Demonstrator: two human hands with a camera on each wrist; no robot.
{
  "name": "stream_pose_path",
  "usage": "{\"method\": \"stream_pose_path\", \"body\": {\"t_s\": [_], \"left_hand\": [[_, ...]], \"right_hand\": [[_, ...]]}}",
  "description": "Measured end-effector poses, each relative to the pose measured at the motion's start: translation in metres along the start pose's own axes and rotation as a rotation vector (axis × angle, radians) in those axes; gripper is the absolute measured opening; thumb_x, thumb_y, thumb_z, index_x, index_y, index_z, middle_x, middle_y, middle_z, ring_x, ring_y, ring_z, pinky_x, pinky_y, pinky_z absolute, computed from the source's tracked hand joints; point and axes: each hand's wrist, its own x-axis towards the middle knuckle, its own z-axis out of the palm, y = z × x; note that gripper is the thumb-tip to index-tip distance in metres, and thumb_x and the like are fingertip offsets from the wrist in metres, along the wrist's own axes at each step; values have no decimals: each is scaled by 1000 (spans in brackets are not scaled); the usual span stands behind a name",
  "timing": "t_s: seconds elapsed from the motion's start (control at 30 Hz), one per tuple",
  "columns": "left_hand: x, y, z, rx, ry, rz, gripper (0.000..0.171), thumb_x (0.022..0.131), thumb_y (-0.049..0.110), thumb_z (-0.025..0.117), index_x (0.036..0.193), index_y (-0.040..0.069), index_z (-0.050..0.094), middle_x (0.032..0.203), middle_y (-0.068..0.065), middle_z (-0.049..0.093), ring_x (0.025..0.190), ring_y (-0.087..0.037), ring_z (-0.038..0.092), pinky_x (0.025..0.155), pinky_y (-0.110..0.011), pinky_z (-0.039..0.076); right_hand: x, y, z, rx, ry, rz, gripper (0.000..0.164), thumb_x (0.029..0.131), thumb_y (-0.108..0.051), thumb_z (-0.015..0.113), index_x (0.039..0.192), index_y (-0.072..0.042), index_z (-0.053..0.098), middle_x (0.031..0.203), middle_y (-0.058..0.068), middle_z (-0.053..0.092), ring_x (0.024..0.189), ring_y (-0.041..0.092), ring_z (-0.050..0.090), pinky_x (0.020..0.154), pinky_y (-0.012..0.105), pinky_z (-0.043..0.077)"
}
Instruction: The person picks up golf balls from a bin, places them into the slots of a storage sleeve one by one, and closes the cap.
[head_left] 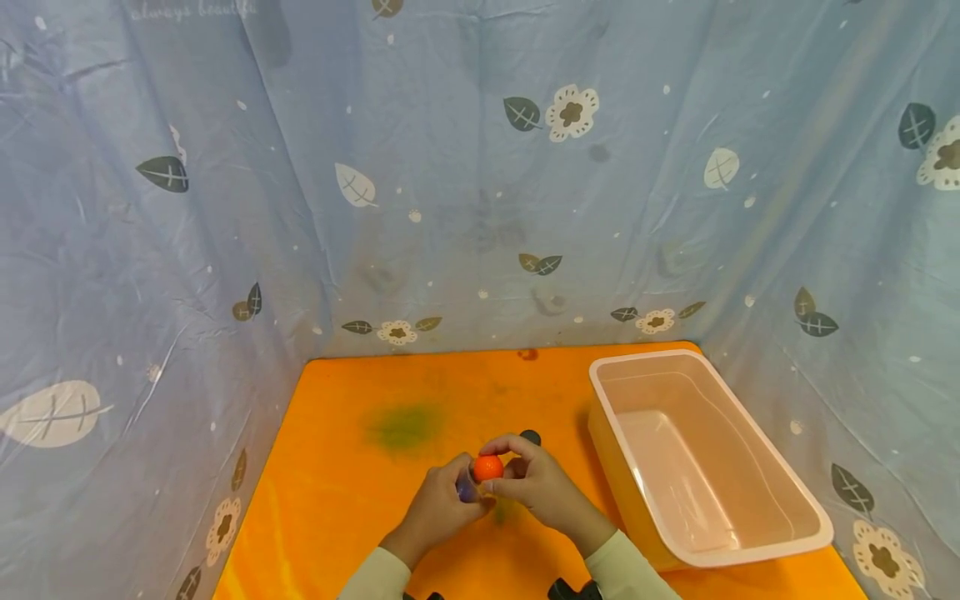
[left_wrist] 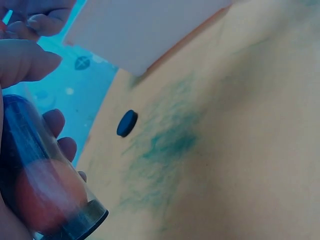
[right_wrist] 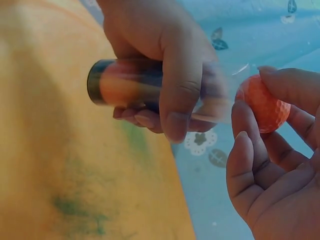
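Note:
My left hand (head_left: 438,504) grips a clear plastic tube (right_wrist: 215,92) around its middle. One orange ball (right_wrist: 120,82) sits at the tube's black closed end, and a dark blue-purple shape (head_left: 467,485) shows beside it, partly behind the fingers. Between thumb and fingers, my right hand (head_left: 543,487) pinches a dimpled orange golf ball (right_wrist: 265,107) right at the other end of the tube. On the table just beyond the hands lies a round black cap (left_wrist: 127,123), which my right hand partly covers in the head view.
To the right on the orange table (head_left: 337,475) stands a pale pink plastic bin (head_left: 630,360). Green smudges (head_left: 405,425) mark the tabletop. A blue-grey curtain (head_left: 465,167) with leaves and flowers encloses the back and both sides.

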Motion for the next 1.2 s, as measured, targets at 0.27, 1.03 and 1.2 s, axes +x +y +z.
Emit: {"method": "stream_pose_path", "body": {"t_s": [0.27, 1.03, 1.2], "left_hand": [[-2, -2, 1, -16, -3, -1, 29, 90, 14, 88, 101, 21, 62, 72, 10, 60, 59, -4, 48, 57, -25, 44], [-4, -3, -3, -17, -1, -35, 35, 91, 19, 90, 115, 11, 67, 91, 11, 73, 75, -10, 69, 69, -30, 57], [-5, -3, -2, -14, 2, -54, 35, 91, 16, 90, 117, 10, 68, 93, 11, 74, 78, -10, 70, 71, -30, 57]], "right_hand": [[2, 5, -1, -11, 12, -9, 36, 102, -13, 80, 135, -8, 67, 134, 21, 61, 86, 23, 63, 74, 29, 54], [-1, 28, -25, -28, 194, 11, 42, 100, -12, 81, 137, -6, 63, 135, 21, 60, 92, 27, 62, 86, 36, 58], [-6, 45, -39, 35, 286, 58, 47, 100, -9, 81, 141, -4, 58, 137, 23, 56, 94, 33, 63, 91, 39, 58]]}}
